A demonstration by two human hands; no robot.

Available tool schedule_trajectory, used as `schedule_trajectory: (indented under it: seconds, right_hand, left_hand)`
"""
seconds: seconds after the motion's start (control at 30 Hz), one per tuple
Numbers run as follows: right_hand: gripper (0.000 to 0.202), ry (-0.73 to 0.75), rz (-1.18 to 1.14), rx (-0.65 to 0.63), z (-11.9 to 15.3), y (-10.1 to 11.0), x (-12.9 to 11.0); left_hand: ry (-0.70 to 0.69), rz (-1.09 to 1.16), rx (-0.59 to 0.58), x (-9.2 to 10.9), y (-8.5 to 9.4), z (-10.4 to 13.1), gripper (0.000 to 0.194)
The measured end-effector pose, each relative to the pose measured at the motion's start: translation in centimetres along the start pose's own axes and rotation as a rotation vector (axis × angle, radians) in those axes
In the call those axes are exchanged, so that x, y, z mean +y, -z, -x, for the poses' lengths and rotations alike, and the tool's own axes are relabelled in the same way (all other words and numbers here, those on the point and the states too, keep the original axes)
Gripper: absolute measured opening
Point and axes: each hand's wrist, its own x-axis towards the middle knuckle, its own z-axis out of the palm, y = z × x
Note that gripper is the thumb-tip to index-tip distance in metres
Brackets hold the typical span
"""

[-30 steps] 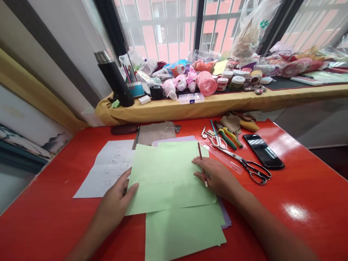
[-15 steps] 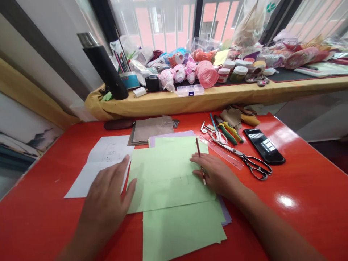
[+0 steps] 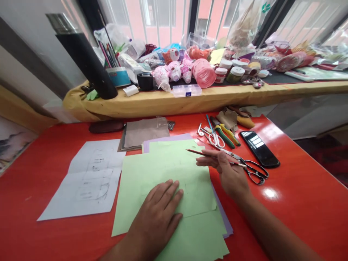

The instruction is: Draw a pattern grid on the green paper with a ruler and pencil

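Note:
Green sheets of paper [image 3: 152, 163] lie stacked on the red table, with faint pencil lines on the top one. My left hand [image 3: 160, 210] rests flat on the top sheet, fingers spread, holding nothing. Above the right edge of the sheets, my right hand [image 3: 227, 170] holds a dark red pencil [image 3: 202, 152] between thumb and fingers, its tip pointing left over the paper. To the left lies a creased white sheet [image 3: 81, 177] with a pencil drawing. Purple paper [image 3: 223, 214] shows beneath the green stack.
Right of the papers are large scissors [image 3: 255, 170], small white-handled scissors [image 3: 216, 140], pliers [image 3: 225, 135] and a black phone [image 3: 259, 148]. Grey-brown sheets [image 3: 145, 132] and a dark case [image 3: 106, 126] lie behind. A black thermos [image 3: 87, 61] and jars stand on the sill.
My left hand has moved right from near the white sheet onto the green paper. In my right hand the pencil has turned from upright to nearly level. The view has shifted slightly.

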Motion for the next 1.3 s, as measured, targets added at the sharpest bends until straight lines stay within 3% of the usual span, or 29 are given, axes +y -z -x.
schedule_trajectory:
  seconds: [0.1, 0.23, 0.43, 0.57, 0.83, 1.3]
  right_hand:
    - [0.063, -0.032, -0.033, 0.000, -0.8, -0.2, -0.8]
    - [0.054, 0.086, 0.114, -0.027, -1.6, -0.7, -2.0]
    - [0.052, 0.080, 0.188, 0.126, -1.3, -1.5, -0.6]
    - [0.041, 0.008, 0.183, 0.036, -1.1, -1.2, 0.4]
    - [0.037, -0.031, 0.169, -0.006, -1.2, -1.0, 0.2]
    - [0.030, 0.073, 0.172, -0.037, -1.0, -1.4, 0.3]
  left_hand:
    - [-0.003, 0.025, 0.008, 0.0, 0.5, -0.2, 0.046]
    - [-0.033, -0.001, 0.015, -0.2, 1.0, -0.7, 0.047]
    - [-0.004, 0.060, 0.073, -0.3, 0.6, -0.8, 0.042]
    - [0.020, 0.094, 0.088, -0.4, 0.3, -0.9, 0.039]
    - [-0.022, 0.068, 0.041, -1.1, 0.9, -1.2, 0.038]
    - [-0.035, 0.051, 0.029, -1.2, 0.6, -0.9, 0.039]
